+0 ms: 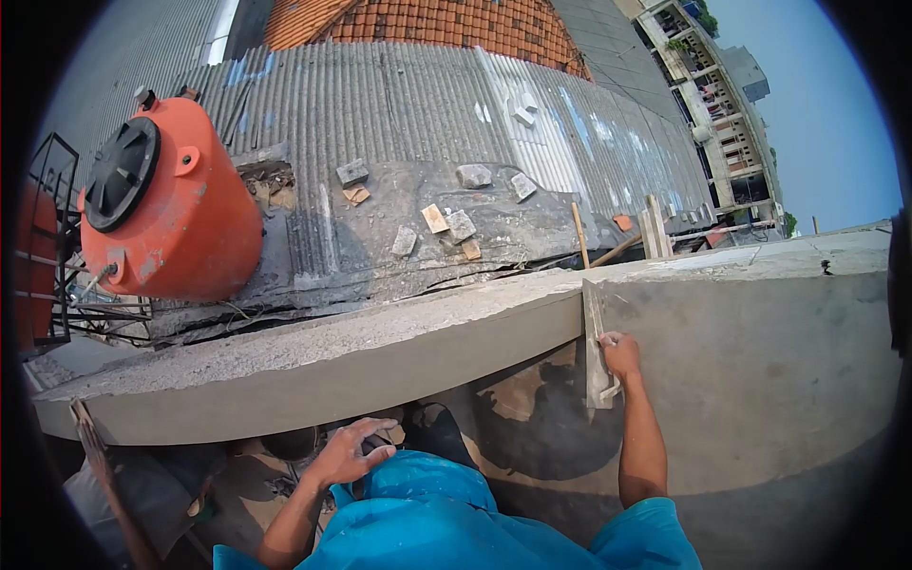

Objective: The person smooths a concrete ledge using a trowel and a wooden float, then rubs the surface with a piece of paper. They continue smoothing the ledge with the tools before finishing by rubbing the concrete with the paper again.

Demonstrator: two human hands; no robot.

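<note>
Right hand point(622, 353) closing around the upper part of a plastering trowel point(597, 359), pressing its blade upright against the edge of the wet cement wall point(750, 351), just below the parapet ledge point(313, 351). Left hand point(350, 453) resting with fingers loosely spread on the blue-clad knee point(427, 503), gripping nothing. Orange water tank point(166, 204) standing well apart on the corrugated roof point(408, 104).

There is one view only, from a camera on the person's head, a wide fisheye with dark rounded corners. It faces forward and down over a concrete wall point(313, 366) close below, with both hands near the lens, and out past the wall's edge to roofs point(427, 104) beyond.
</note>
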